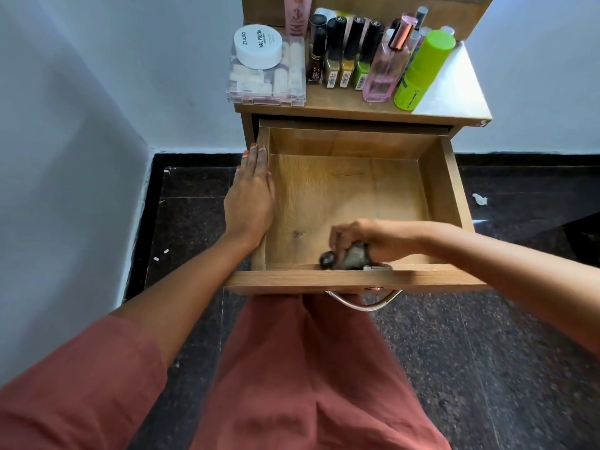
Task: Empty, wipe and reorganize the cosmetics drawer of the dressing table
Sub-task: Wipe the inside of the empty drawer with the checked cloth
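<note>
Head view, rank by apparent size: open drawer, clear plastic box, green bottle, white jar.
1. drawer
2. clear plastic box
3. green bottle
4. white jar
The last three stand at a similar distance on the tabletop. The bottle beats the jar mainly on length.

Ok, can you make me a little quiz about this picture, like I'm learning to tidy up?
1. True or false: the drawer is full of cosmetics.
2. What does the right hand grip? A) a dark cloth B) a comb C) a spoon
3. Fill in: the left hand rests flat on the drawer's ____ wall.

Key
1. False: the bottles stand up on the tabletop.
2. A
3. left
</note>
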### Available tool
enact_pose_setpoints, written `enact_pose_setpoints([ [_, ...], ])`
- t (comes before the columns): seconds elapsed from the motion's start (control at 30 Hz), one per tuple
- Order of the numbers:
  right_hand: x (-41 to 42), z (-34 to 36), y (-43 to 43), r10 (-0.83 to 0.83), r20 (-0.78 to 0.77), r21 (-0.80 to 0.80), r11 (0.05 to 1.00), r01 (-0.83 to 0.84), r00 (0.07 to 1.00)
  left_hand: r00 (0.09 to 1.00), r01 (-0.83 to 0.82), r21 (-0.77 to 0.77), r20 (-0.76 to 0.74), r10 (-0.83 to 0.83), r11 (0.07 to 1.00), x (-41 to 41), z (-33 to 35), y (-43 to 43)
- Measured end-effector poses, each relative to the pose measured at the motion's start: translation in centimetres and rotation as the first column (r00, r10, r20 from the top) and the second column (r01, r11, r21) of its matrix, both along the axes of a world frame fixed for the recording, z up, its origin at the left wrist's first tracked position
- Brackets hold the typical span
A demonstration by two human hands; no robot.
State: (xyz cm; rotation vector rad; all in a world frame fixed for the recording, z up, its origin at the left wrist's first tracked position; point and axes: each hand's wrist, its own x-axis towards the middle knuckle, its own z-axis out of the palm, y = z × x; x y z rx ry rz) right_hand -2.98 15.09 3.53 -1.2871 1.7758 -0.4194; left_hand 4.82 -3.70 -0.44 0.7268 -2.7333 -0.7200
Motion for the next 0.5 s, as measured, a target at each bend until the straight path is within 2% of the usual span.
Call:
enact_pose_setpoints([
  [0.13, -1.1, -0.2, 0.4, 0.030, -0.029, 0.078, 0.997, -0.027, 0.999, 1.000, -0.008, 0.001, -0.003, 0.008, 1.000, 0.0, -0.2, 0.0],
  [0.33, 1.0, -1.0, -3.5, 0.082, 0.050, -0.061, 0.995, -0.079, 0.995, 1.000, -0.019, -0.007, 0.014, 0.019, 1.000, -0.3, -0.1, 0.0],
  [0.5, 2.9, -0.8, -6.5, 0.086, 0.064, -0.082, 0.993, -0.081, 0.994, 0.999, -0.021, -0.016, 0.034, 0.022, 1.000, -0.3, 0.2, 0.0],
])
